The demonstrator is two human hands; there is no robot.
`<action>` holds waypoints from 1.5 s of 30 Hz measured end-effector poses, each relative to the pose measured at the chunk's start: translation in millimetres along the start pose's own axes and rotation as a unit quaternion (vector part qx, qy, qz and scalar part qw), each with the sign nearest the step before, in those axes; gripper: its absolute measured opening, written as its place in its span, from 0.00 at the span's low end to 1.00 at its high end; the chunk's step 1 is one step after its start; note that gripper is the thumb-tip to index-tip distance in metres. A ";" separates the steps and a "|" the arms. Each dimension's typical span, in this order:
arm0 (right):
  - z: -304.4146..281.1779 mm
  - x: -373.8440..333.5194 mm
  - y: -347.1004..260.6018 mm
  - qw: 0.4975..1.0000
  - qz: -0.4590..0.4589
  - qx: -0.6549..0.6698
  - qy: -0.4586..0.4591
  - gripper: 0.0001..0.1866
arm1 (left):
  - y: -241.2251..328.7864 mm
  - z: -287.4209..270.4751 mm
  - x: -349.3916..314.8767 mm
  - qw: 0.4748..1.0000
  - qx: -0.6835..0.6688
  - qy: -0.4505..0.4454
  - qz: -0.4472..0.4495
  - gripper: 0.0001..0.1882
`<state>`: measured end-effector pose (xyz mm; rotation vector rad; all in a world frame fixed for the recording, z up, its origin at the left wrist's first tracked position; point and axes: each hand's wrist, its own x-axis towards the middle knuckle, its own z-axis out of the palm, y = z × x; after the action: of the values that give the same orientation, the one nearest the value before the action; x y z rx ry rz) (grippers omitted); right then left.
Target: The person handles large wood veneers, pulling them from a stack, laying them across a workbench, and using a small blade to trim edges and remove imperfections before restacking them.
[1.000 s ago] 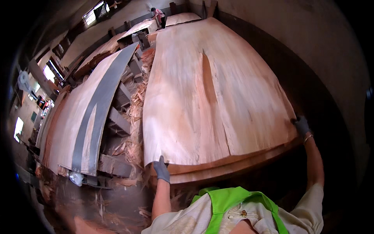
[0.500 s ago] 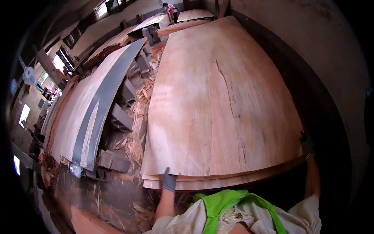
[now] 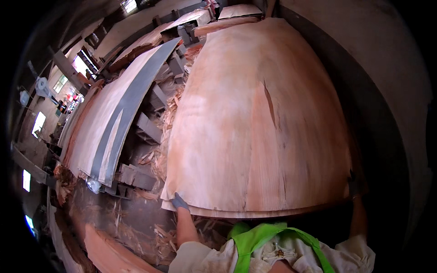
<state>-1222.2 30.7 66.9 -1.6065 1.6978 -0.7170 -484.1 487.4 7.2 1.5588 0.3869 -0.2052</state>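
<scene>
A large, thin sheet of wood veneer spreads out in front of me, pale at the left and redder at the right. A long split runs down its middle. My left hand, in a grey glove, is closed on the sheet's near left corner, with its fingers hidden beneath. At the near right corner my right hand, in a dark glove, grips the edge with the thumb up; shadow hides its other fingers. The edge of another sheet shows just under the top one.
To the left lies a stack of veneer with a grey strip on it. Blocks and wood scraps fill the gap between. A wall stands at the right. More stacks and a partly visible person are far back.
My left hand has moved left to the sheet's corner. The top sheet has shifted, its near edge lower and its split shorter and wider. My view has turned slightly.
</scene>
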 end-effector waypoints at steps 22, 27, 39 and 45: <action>11.4 47.0 54.6 0.983 0.100 -0.133 -0.074 0.35 | -82.8 -30.2 -3.2 0.960 -0.191 -0.042 -0.200 0.18; 14.4 57.3 80.6 0.978 0.131 -0.146 -0.075 0.35 | -72.5 -13.8 -16.0 0.976 -0.100 0.017 -0.194 0.15; 40.5 73.5 96.2 0.972 0.141 -0.151 -0.115 0.36 | -74.9 -33.5 22.7 0.915 0.327 -0.001 -0.236 0.19; 30.3 63.9 112.5 0.924 0.120 -0.362 -0.038 0.30 | -21.9 -7.7 -53.3 0.863 0.497 0.085 0.034 0.25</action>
<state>-1268.1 -21.4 -46.4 -1.7992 2.1947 0.1327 -542.3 488.7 6.6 2.6256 0.3802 -0.2245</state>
